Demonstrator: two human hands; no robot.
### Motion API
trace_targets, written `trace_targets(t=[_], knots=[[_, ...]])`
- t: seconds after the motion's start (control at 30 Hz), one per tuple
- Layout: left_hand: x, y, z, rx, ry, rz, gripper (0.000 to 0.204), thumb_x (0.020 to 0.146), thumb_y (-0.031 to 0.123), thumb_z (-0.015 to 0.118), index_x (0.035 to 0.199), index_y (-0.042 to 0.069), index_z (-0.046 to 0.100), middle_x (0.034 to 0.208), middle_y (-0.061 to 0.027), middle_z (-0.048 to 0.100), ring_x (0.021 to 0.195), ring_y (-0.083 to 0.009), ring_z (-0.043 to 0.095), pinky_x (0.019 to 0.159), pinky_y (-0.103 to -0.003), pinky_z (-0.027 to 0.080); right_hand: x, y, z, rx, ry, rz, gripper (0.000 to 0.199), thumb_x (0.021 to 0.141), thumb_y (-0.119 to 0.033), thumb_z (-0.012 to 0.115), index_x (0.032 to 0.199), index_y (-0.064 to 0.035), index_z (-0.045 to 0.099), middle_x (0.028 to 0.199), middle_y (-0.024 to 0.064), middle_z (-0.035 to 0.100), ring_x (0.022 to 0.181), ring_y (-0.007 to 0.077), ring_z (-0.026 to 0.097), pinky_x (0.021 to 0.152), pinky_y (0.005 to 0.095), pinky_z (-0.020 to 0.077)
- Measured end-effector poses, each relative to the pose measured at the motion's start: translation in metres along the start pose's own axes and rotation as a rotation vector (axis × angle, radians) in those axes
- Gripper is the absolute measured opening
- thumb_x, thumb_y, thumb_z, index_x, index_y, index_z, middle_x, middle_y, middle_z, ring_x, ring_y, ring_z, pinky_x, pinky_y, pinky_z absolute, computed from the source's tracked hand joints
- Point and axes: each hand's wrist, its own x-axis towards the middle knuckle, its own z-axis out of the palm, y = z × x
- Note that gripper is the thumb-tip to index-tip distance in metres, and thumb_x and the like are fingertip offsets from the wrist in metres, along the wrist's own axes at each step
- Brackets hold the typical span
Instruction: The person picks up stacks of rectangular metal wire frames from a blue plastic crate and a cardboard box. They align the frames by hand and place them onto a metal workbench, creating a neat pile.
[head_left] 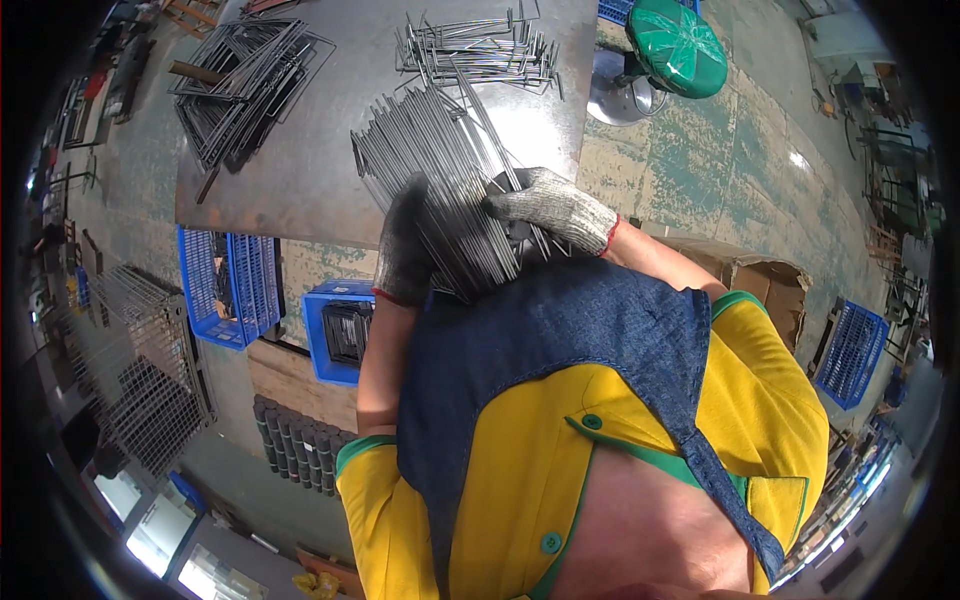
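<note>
A thick bundle of thin grey metal wire rods (445, 165) lies slanted across the near edge of the metal table (310, 190), its lower ends close to my apron. My left hand (405, 245), in a dark-coated glove, is wrapped against the bundle's left side. On the other side my right hand (545, 205), in a grey-white knit glove with dark fingertips, closes on the rods at the bundle's right edge. Some of these rods stand apart from the rest at a different angle. Parts of the fingers are hidden behind the rods.
Bent wire frames (245, 95) are heaped at the table's left, and more bent wire pieces (485, 52) lie at its far side. Blue crates (255, 290) stand below the near edge. A green-topped stool (680, 45) is at the right, with a cardboard box (770, 285) nearer me.
</note>
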Motion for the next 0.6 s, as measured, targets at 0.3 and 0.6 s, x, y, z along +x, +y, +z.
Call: trace_targets(t=[0.3, 0.6], knots=[[0.014, -0.019, -0.047, -0.043, 0.093, 0.084, 0.029, 0.087, 0.025, 0.053, 0.103, 0.001, 0.054, 0.093, -0.0135, 0.061, 0.080, -0.0256, 0.062, 0.070, -0.038, 0.053, 0.004, -0.009, -0.004, -0.224, -0.040, 0.120, 0.019, 0.078, -0.020, 0.066, 0.087, -0.0038, 0.062, 0.063, 0.0026, 0.057, 0.054, 0.0087, 0.054, 0.046, 0.0220, 0.0437], [0.022, -0.021, -0.072, -0.180, 0.013, 0.048, 0.029, 0.087, 0.024, 0.052, 0.105, 0.001, 0.054, 0.094, -0.0153, 0.061, 0.086, -0.0291, 0.060, 0.077, -0.042, 0.050, 0.005, 0.002, -0.012, -0.013, -0.075, 0.017, 0.023, 0.080, -0.020, 0.063, 0.094, -0.0019, 0.061, 0.070, 0.0034, 0.060, 0.058, 0.0077, 0.055, 0.046, 0.0211, 0.0433]])
